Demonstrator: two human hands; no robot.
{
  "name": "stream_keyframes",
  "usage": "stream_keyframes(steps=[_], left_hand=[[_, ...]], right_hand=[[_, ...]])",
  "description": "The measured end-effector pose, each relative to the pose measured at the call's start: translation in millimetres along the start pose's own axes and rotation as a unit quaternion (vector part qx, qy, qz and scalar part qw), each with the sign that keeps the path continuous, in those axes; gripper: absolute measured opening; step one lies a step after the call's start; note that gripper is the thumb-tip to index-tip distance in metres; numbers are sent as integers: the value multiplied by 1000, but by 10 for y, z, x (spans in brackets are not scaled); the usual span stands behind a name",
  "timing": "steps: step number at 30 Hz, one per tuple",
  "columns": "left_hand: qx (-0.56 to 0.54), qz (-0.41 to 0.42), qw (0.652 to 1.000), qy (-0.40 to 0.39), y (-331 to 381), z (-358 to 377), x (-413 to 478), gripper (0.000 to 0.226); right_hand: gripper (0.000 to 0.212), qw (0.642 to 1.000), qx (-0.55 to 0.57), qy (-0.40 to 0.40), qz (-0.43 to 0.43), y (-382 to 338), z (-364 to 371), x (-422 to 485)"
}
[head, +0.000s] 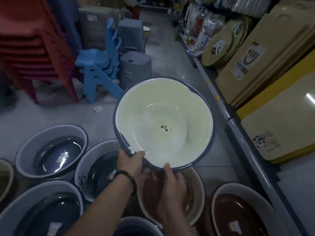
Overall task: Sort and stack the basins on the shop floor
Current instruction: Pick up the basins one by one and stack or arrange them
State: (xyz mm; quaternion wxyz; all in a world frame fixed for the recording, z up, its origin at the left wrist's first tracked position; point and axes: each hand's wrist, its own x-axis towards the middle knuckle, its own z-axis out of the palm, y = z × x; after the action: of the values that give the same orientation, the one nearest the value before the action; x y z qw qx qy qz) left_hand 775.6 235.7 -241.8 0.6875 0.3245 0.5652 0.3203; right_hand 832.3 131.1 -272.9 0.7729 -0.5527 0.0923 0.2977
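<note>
Both hands formed the grip: the left hand [130, 161] and right hand [172, 184] each curled over the near rim of the cream basin [163, 120], thumbs inside, holding it raised and tilted away. Directly beneath the grip sat a brown-lined basin [194, 198]. Dark-lined basins [52, 150] lay to its left and a second brown basin [242, 212] to its right, all on the floor [59, 120]. Sorting looked partly done, with like colours grouped. The held basin was not yet placed.
</note>
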Motion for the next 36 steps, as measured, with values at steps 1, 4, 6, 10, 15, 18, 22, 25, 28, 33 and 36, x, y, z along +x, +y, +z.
stream_keyframes(steps=[1,4,6,10,15,18,22,25,28,33,36], left_hand=[[-2,12,1000,15,95,-95,48,32],[32,39,998,34,384,-338,206,30],[79,63,994,28,512,-437,269,30],[184,160,968,62,709,-371,346,43],[161,153,972,-75,683,-366,378,67],[384,188,897,-113,495,-480,444,49],[431,242,868,-44,575,-619,609,21],[438,221,871,-29,587,-744,754,8],[418,200,885,-40,467,-863,873,10],[439,183,878,-42,350,-1009,1034,16],[434,169,884,-39,332,-1044,1102,16]], right_hand=[[22,1000,-8,-7,5,-46,-14,21],[33,999,-3,-25,24,-208,-98,213],[29,998,-48,-42,19,-290,-116,356],[32,994,-22,-72,83,-281,1,587],[39,992,48,-50,107,-187,440,893],[41,993,68,-51,79,-193,776,1149],[52,995,52,-7,80,35,1058,1436],[56,994,21,51,89,296,1169,1553],[58,989,-11,101,105,570,1255,1585],[55,977,-92,160,104,882,1322,1616],[53,974,-130,155,102,961,1311,1698]])
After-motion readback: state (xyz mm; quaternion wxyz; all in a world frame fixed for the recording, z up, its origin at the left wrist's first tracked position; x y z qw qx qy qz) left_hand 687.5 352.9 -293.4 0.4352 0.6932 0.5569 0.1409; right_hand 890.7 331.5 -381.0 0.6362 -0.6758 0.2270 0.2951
